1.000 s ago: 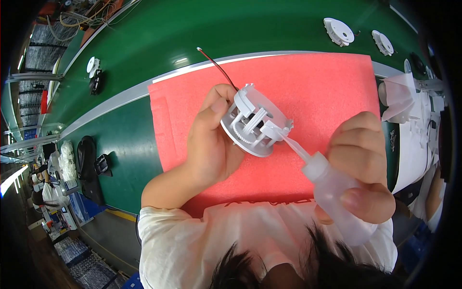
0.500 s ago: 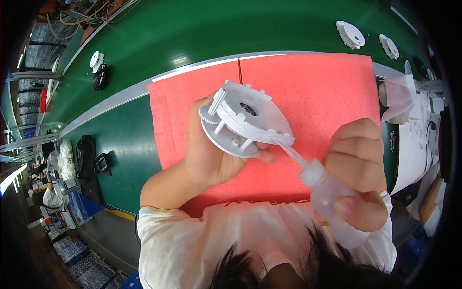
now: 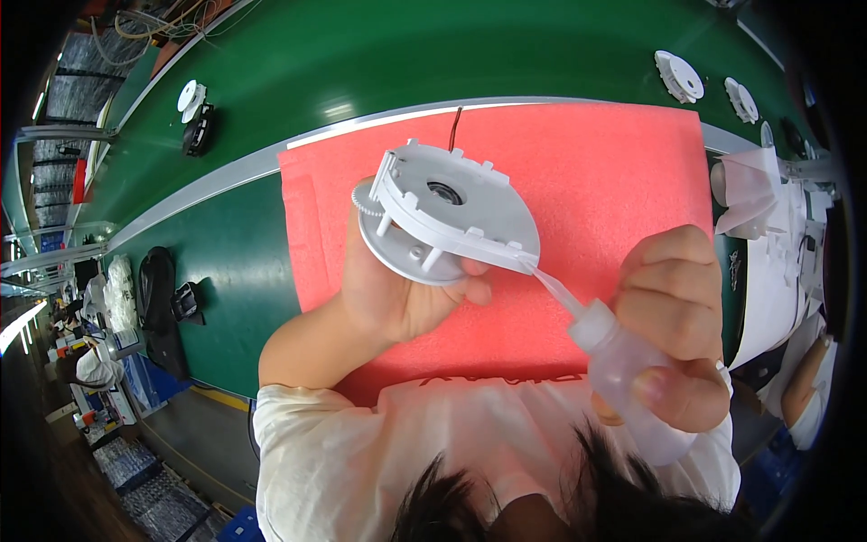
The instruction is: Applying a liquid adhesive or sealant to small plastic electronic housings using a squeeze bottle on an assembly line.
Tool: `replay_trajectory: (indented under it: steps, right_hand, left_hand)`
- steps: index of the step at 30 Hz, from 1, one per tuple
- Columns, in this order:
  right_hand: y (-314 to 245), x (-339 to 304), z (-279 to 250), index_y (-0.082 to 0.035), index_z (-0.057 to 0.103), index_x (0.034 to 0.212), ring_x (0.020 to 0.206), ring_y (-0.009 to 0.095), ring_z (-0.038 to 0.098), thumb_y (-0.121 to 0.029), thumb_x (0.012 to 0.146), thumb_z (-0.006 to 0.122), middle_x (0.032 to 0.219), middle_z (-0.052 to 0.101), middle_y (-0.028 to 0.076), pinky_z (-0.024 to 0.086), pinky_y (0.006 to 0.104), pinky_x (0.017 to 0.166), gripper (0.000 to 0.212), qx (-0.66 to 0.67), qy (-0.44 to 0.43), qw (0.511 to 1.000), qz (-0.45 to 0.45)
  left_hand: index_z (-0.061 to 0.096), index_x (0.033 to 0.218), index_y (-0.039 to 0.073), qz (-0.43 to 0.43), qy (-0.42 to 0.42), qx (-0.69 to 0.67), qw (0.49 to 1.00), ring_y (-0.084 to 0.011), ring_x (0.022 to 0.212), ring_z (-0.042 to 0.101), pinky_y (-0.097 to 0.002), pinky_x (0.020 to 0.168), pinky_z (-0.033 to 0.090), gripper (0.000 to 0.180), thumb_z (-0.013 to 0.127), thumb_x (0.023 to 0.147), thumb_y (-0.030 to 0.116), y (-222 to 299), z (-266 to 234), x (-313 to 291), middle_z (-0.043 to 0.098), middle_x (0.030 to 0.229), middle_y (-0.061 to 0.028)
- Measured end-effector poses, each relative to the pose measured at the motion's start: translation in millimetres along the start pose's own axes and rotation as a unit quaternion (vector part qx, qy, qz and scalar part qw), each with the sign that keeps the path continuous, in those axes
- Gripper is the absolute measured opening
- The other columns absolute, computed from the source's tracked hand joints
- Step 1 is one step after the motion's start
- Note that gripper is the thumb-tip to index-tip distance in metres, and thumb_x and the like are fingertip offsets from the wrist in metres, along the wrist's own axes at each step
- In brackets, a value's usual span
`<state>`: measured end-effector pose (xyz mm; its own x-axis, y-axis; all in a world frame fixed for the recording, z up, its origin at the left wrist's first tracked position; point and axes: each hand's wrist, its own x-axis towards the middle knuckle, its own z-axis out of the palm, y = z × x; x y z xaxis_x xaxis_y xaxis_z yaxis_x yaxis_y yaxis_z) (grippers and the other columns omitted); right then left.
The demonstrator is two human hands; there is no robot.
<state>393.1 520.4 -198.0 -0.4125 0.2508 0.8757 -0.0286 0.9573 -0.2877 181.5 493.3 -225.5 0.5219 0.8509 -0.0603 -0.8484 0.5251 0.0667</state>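
My left hand (image 3: pixel 388 289) is closed round a white plastic gear housing (image 3: pixel 452 203), lifted above the pink foam mat (image 3: pixel 596 172). Two plates joined by short posts make up the housing; a dark-ringed hole sits in the upper one, and a small toothed gear (image 3: pixel 366 200) shows at its left edge. A translucent squeeze bottle (image 3: pixel 632 388) is gripped in my right hand (image 3: pixel 677 316), tilted so its thin nozzle (image 3: pixel 555 289) points up and left. The nozzle's tip meets the housing's lower right edge, or lies just in front of it. My left fingers are partly hidden under the housing.
Beyond the mat, a green conveyor belt (image 3: pixel 397 63) carries white housings (image 3: pixel 679 77) at the right, and a white part beside a black one (image 3: pixel 199 131) at the left. A black object (image 3: pixel 161 312) lies on the left bench. Right of the mat stands a paper-wrapped container (image 3: pixel 750 194).
My left hand has shifted the housing slightly left and turned its upper plate more toward view. The bottle has moved very little. Parts on the belt have drifted right.
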Motion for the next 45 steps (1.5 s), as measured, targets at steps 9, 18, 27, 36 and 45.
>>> replay_trajectory:
  steps: [9, 18, 27, 36, 45]
  right_hand:
    - [5, 5, 3, -0.017, 0.038, 0.099, 0.052, 0.018, 0.039, -0.031, 0.08, 0.059, 0.068, 0.046, 0.005, 0.028, 0.0323, 0.047, 0.031, 0.029, 0.047, 0.996, -0.064]
    - [3, 17, -9, -0.013, 0.038, 0.104, 0.057, 0.016, 0.041, -0.042, 0.074, 0.066, 0.072, 0.047, 0.006, 0.029, 0.0311, 0.05, 0.05, 0.036, -0.005, 0.998, 0.042]
    - [15, 30, -27, -0.002, 0.039, 0.105, 0.066, 0.013, 0.048, -0.045, 0.063, 0.073, 0.079, 0.052, 0.007, 0.039, 0.0255, 0.059, 0.069, 0.007, -0.086, 0.977, 0.195]
    - [31, 17, -14, -0.001, 0.05, 0.1, 0.068, 0.012, 0.05, -0.039, 0.07, 0.067, 0.078, 0.055, 0.006, 0.041, 0.0244, 0.059, 0.052, 0.113, 0.04, 0.944, 0.307]
    - [22, 27, -11, 0.001, 0.044, 0.106, 0.051, 0.006, 0.048, -0.064, 0.072, 0.056, 0.073, 0.053, 0.004, 0.035, 0.0171, 0.039, 0.074, 0.173, 0.09, 0.883, 0.428]
  left_hand:
    - [0.038, 0.128, 0.011, -0.004, -0.004, -0.082, 0.997, -0.026, 0.084, 0.061, -0.0414, 0.062, 0.051, 0.066, 0.043, 0.081, 0.058, 6, 5, -2, 0.054, 0.112, -0.0116]
    - [0.049, 0.109, 0.007, 0.199, 0.092, 0.092, 0.971, -0.0257, 0.076, 0.059, -0.0338, 0.049, 0.045, 0.043, 0.043, 0.085, 0.042, 43, 8, 20, 0.056, 0.098, -0.0088]
    - [0.047, 0.101, -0.007, 0.266, 0.292, 0.827, 0.4, -0.0291, 0.085, 0.056, -0.037, 0.071, 0.048, 0.051, 0.065, 0.069, 0.029, 148, -29, 96, 0.05, 0.1, -0.0206]
    - [0.058, 0.102, 0.001, 0.27, 0.318, 0.909, 0.017, -0.0376, 0.098, 0.051, -0.0435, 0.083, 0.043, 0.052, 0.056, 0.075, 0.045, 229, -30, 85, 0.052, 0.104, -0.0253]
    - [0.061, 0.091, -0.005, 0.187, 0.619, 0.72, 0.251, -0.0293, 0.065, 0.059, -0.0358, 0.061, 0.048, 0.048, 0.058, 0.073, 0.04, 371, -30, 11, 0.061, 0.082, -0.0197]
